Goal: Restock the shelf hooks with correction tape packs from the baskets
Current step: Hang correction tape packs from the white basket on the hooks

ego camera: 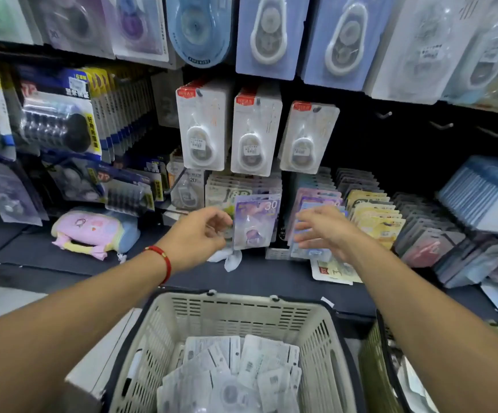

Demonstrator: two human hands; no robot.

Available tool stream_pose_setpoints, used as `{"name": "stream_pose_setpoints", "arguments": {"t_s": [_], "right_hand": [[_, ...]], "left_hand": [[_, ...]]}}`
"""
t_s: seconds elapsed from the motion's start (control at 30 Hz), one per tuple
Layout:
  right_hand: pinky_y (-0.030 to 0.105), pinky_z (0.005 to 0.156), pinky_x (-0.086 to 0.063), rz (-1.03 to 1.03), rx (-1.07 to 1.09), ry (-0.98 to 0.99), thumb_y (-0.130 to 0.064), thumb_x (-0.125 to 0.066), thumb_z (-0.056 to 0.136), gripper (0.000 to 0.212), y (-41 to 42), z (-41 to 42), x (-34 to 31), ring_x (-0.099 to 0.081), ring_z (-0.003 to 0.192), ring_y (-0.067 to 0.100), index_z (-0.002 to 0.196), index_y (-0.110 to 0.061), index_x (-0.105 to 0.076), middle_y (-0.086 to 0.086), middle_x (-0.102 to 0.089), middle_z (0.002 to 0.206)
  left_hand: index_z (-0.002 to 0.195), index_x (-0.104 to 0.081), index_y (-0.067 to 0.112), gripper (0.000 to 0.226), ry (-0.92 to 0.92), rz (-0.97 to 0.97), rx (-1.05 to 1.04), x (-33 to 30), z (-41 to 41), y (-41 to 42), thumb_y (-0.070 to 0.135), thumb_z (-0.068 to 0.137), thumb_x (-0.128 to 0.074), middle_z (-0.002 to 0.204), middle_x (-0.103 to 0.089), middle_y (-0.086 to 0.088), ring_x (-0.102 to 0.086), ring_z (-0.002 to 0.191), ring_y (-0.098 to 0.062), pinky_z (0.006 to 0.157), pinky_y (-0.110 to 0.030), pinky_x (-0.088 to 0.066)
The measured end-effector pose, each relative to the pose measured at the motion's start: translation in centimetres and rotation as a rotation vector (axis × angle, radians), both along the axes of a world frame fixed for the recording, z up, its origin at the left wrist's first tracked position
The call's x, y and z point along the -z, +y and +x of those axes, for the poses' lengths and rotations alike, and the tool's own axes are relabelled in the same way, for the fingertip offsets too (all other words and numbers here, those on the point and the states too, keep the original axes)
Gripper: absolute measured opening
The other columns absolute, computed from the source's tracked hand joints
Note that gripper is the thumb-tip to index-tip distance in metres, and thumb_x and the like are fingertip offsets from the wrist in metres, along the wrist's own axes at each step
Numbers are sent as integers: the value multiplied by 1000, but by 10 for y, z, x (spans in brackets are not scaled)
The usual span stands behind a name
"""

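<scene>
My left hand (200,234) pinches the left edge of a purple correction tape pack (255,223) marked 30, held upright in front of the lower rows of packs. My right hand (325,231) reaches forward with fingers spread over a light blue pack (310,248) at the front of the neighbouring row; whether it grips that pack is unclear. Three white packs with red tabs (253,132) hang on hooks above. Several bare hooks (441,125) stick out of the dark panel at the right. The beige basket (241,308) below my arms holds several face-down packs (241,371).
A green basket (375,368) stands at the right of the beige one. A pink plush case (89,231) lies on the dark shelf ledge at left. Rows of yellow and grey packs (375,216) fill the right side. Large blue packs (268,34) hang above.
</scene>
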State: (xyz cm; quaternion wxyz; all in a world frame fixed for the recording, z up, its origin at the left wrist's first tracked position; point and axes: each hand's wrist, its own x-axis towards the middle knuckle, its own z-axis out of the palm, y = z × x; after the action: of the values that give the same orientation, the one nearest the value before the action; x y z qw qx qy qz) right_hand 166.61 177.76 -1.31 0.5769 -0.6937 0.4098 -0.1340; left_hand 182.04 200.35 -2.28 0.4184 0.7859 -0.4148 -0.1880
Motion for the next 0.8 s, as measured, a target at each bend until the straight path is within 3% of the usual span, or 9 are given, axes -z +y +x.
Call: {"name": "stream_pose_setpoints", "arguments": {"t_s": [0.07,0.13,0.2,0.27,0.33,0.4,0.5,0.67,0.8], "right_hand": [[34,63,-57,-145,-106,163,-15,-56,104,14,12,-8,21,-67,68,25,91,-12,-61,18,-66,98],[37,77,-54,-454,-271,472,-20,-56,101,13,24,-21,55,-69,92,33,92,-13,-63,20,-69,104],[44,101,-48,-672,-414,763,-30,-57,101,31,34,-45,101,-56,128,37,123,-9,-59,21,-59,133],[57,117,-32,-683,-385,935,-38,-54,102,58,44,-84,149,-29,150,37,152,-14,-37,16,-34,158],[70,122,-16,-691,-305,1050,-46,-48,104,77,51,-126,189,-4,160,39,166,-22,-9,13,-7,173],[78,119,-9,-764,-284,1085,-51,-43,104,87,55,-160,218,8,160,44,163,-37,18,14,8,175],[85,113,-5,-803,-252,1056,-50,-37,104,85,56,-177,230,10,159,45,157,-42,29,13,10,175],[78,118,-15,-851,-166,1034,-51,-36,103,80,28,-198,231,1,159,47,161,-44,20,16,3,175],[67,122,-27,-818,-150,977,-43,-41,104,83,6,-226,239,-1,160,42,163,-39,17,7,16,175]], "left_hand": [[114,-65,19,25,-153,227,59,18,7,7,10,92,-71,117,-69,-2,-67,107,-23,92,-27,-53],[127,-64,15,35,-282,450,108,41,12,20,14,93,-71,129,-66,-7,-62,121,-26,102,-37,-49],[135,-60,14,44,-342,586,108,72,12,39,17,92,-70,136,-63,-9,-57,129,-29,107,-38,-45],[139,-56,17,51,-359,650,46,107,7,66,22,90,-70,138,-58,-11,-51,133,-33,110,-43,-44],[149,-44,22,68,-391,730,-73,143,-2,98,30,88,-73,146,-48,-11,-42,136,-37,109,-49,-44],[160,-23,28,91,-361,801,-195,171,-10,125,35,86,-76,154,-37,-13,-39,138,-40,106,-54,-46],[165,5,30,115,-110,767,-299,196,-20,137,31,86,-79,150,-42,-24,-50,130,-47,105,-55,-46],[167,-4,28,110,-64,574,-345,207,-42,104,28,88,-80,154,-41,-23,-53,129,-48,105,-54,-46],[167,-1,27,108,-167,526,-291,217,-66,73,34,90,-76,153,-39,-22,-58,117,-46,95,-50,-50]]}}
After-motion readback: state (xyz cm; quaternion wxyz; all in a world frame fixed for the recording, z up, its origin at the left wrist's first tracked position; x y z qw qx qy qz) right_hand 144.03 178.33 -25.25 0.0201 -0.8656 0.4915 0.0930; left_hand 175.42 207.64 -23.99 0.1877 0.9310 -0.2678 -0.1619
